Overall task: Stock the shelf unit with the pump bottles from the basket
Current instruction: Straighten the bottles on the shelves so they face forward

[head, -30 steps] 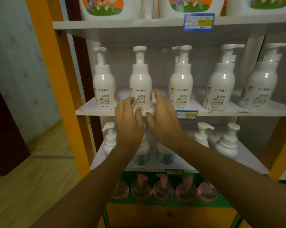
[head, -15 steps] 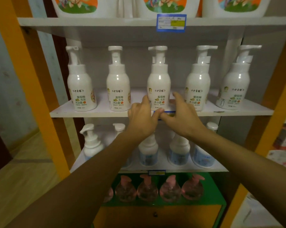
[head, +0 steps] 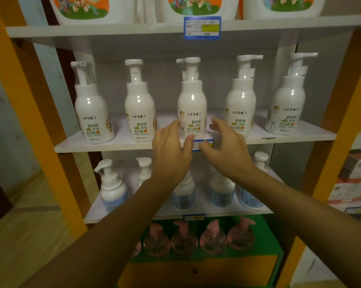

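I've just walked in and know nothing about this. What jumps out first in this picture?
Two bare hands, the left hand and the right hand, reach in on either side of the middle white pump bottle, one of five in a row on the white shelf. Above hangs a blue price tag; far below sit pink pump bottles on a green ledge.
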The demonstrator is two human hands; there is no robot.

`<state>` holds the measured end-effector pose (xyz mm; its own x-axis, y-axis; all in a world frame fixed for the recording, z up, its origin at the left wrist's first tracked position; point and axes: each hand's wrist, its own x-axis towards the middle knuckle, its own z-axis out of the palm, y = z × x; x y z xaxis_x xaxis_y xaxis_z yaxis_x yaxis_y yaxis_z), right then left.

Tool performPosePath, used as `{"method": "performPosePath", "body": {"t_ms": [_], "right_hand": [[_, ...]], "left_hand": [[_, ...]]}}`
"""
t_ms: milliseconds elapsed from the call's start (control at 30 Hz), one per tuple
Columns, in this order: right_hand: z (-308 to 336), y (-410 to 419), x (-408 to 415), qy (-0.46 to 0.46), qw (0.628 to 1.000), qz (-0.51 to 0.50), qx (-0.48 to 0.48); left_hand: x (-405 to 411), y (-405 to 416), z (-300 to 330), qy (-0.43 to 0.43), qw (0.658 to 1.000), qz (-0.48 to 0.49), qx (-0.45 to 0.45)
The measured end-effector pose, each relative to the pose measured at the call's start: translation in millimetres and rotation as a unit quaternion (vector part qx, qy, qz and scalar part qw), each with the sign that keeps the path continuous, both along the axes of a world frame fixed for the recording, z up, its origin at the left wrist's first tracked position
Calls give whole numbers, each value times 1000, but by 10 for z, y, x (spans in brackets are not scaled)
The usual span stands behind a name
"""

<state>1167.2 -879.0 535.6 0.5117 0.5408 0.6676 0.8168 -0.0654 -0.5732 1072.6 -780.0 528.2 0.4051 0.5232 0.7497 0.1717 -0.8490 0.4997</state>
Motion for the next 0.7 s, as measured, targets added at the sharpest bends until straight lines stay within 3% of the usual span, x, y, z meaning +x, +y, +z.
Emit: {"method": "performPosePath", "body": {"t_ms": [67,133,300,433,533,700], "right_hand": [[-14,-162,65,-25,994,-57,95],[-17,-329,203,-43,984,-111,135],[-8,-566,598,-5,991,-134,20],[-24,-599,730,-24,994,-67,-85],[-2,-581,750,-12,995,-45,-84],[46,-505,776,37,995,-66,-61]], "left_hand": [[-4,-142,6,-59,996,2,65],[58,-287,63,-58,993,-38,90],[415,-624,241,37,993,-51,98],[688,-687,309,193,980,-9,41],[767,-656,330,251,968,9,-4],[806,-635,306,264,964,17,-6]]}}
